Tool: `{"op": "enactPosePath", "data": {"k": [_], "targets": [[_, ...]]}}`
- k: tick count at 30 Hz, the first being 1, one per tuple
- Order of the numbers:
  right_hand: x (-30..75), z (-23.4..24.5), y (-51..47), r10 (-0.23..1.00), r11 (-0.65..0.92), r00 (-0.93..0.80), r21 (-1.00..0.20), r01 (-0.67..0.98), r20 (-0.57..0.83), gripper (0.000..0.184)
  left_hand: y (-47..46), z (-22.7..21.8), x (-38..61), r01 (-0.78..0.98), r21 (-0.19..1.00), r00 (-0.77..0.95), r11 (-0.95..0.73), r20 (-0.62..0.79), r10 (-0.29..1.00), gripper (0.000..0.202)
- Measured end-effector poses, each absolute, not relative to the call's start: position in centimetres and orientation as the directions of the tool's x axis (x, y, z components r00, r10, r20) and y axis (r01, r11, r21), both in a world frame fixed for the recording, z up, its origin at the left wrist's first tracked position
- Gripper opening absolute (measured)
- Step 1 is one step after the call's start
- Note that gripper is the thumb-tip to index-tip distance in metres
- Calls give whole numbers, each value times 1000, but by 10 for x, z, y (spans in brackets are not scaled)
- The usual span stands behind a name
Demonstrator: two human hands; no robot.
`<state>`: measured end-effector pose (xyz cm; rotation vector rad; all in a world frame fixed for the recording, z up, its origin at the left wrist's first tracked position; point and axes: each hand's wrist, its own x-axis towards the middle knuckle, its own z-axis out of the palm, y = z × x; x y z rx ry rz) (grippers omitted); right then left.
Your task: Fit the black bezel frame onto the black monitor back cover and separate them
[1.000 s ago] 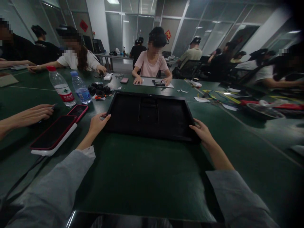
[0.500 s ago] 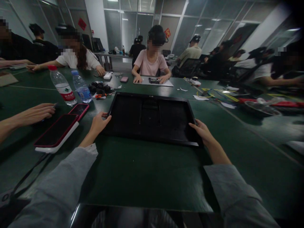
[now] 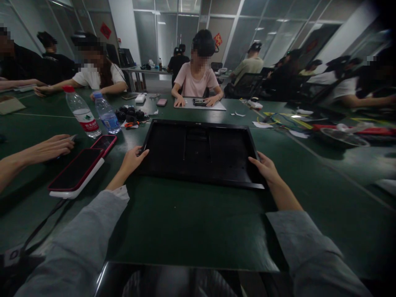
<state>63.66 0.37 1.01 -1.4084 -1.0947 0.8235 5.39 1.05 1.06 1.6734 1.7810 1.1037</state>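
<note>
A shallow black monitor housing [image 3: 168, 159] lies in front of me over the green table, its hollow inner side facing up. It has a raised rim all round and a recessed panel in the middle. My left hand [image 3: 132, 160] grips its left edge, thumb over the rim and fingers partly hidden. At the opposite edge my right hand [image 3: 266, 167] holds the rim in the same way, with the thumb on the inside. Whether the housing rests fully on the table, I cannot tell.
Left of me are stacked phones [image 3: 77, 169], a red-capped bottle [image 3: 83, 113], a blue-capped bottle [image 3: 107, 113] and a co-worker's hand [image 3: 58, 146]. Behind them lie black parts [image 3: 130, 113] and orange-handled pliers [image 3: 132, 124]. Wires [image 3: 278, 120] spread to the right. A person [image 3: 198, 80] sits opposite.
The housing and both my hands appear slightly further right, with my grip kept. Across the table, the person in white has drawn one hand back from the small white case.
</note>
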Motion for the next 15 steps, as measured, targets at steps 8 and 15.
{"op": "enactPosePath", "data": {"k": [8,15], "targets": [[658,11,-3,836,55,532,-984,167,137,34,10,15,58,626,761,-122,-167,307,944,48],[703,-2,-8,590,53,755,-946,318,287,35,9,18,48,651,752,-234,-101,325,916,35]]}}
